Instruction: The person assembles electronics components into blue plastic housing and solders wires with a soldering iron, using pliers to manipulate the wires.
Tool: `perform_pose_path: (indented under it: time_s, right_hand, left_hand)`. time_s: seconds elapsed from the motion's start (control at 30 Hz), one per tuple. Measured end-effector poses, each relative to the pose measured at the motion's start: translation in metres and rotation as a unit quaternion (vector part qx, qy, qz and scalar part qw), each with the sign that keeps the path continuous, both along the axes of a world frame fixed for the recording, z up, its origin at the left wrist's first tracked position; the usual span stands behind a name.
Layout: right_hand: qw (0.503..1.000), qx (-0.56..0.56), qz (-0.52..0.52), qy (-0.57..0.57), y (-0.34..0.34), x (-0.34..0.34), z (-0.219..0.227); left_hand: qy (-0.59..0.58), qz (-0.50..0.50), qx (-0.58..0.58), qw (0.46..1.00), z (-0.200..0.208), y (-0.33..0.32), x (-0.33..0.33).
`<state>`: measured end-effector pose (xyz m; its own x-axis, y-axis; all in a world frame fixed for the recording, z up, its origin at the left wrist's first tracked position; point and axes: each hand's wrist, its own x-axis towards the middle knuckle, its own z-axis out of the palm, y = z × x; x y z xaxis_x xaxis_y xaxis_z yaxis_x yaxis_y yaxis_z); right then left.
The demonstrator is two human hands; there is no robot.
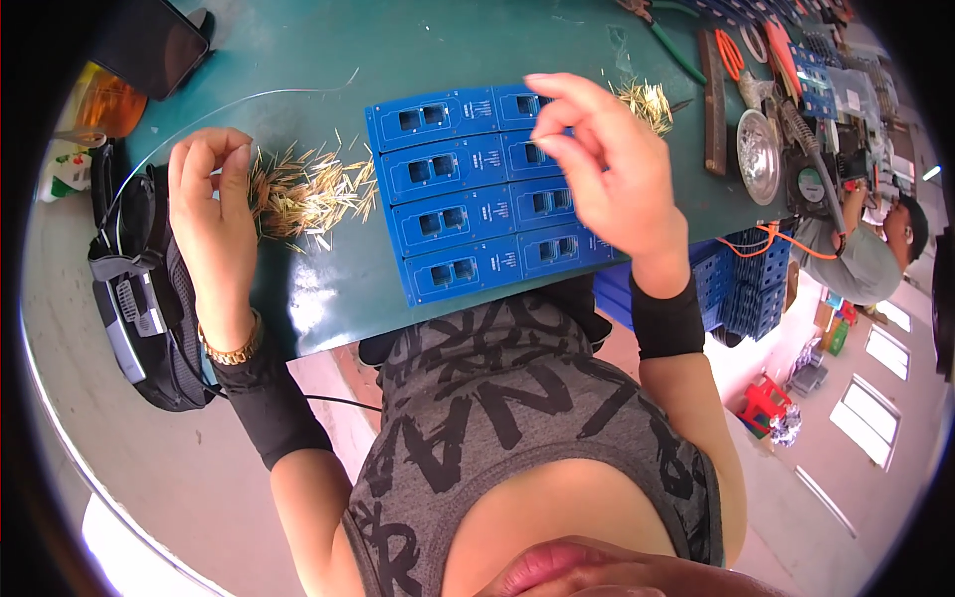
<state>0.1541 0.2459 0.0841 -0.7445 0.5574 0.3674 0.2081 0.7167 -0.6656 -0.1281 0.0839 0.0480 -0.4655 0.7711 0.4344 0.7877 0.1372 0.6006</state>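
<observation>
A panel of blue circuit boards (pixel 484 212) lies on the green table, with pairs of dark rectangular cut-outs in rows. My right hand (pixel 622 174) is over its right side, thumb and a finger close together at the tips, the index finger lifted apart. Anything between those fingertips is too small to make out. To the left of the panel is a loose heap of thin gold-coloured pins (pixel 316 199). Beside that heap is my left hand (pixel 212 194), fingers curled in against the thumb; what it may hold is hidden. A second small heap of pins (pixel 649 105) shows behind my right hand.
A black bag (pixel 149 328) hangs at the table's left edge, near a container of amber liquid (pixel 104 101). Rightward lie a ruler-like bar (pixel 713 109), a round metal dish (pixel 759 157) and green-handled pliers (pixel 676 50). Another person (pixel 865 254) sits at the far right.
</observation>
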Motion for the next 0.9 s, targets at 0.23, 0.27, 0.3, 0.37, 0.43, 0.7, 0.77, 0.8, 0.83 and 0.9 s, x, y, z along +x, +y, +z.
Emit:
perform_pose_path:
  time_s: [0.23,0.27,0.3,0.37,0.43,0.7,0.77,0.8,0.83,0.9]
  right_hand:
    - [0.995,-0.060,0.025,-0.070,-0.015,-0.027,-0.005]
    - [0.995,-0.057,0.021,-0.078,-0.014,-0.027,-0.008]
    - [0.997,-0.043,0.027,-0.064,-0.012,-0.027,-0.013]
    - [0.996,-0.042,0.042,-0.066,-0.011,-0.028,-0.015]
    - [0.995,-0.039,0.053,-0.070,-0.012,-0.031,-0.012]
    - [0.992,-0.010,0.062,-0.109,-0.015,-0.037,-0.004]
    - [0.991,-0.015,0.061,-0.115,-0.015,-0.036,-0.002]
    - [0.991,-0.021,0.059,-0.120,-0.014,-0.036,-0.002]
    - [0.991,-0.022,0.061,-0.120,-0.014,-0.036,-0.002]
    - [0.990,-0.010,0.064,-0.122,-0.014,-0.037,-0.002]
  left_hand:
    - [-0.083,0.039,-0.003,0.996,0.001,-0.002,0.002]
    - [-0.091,0.046,-0.010,0.995,0.002,-0.001,0.005]
    - [-0.098,0.042,-0.004,0.994,0.001,-0.001,0.005]
    - [-0.113,0.047,-0.013,0.992,0.004,-0.003,0.007]
    - [-0.130,0.048,-0.020,0.990,0.005,-0.004,0.008]
    - [-0.170,0.037,-0.007,0.985,0.006,-0.003,0.012]
    - [-0.166,0.037,-0.007,0.985,0.006,-0.002,0.014]
    - [-0.162,0.037,-0.008,0.986,0.006,-0.003,0.014]
    - [-0.162,0.039,-0.009,0.986,0.005,-0.003,0.013]
    - [-0.163,0.027,0.002,0.986,0.004,-0.004,0.012]
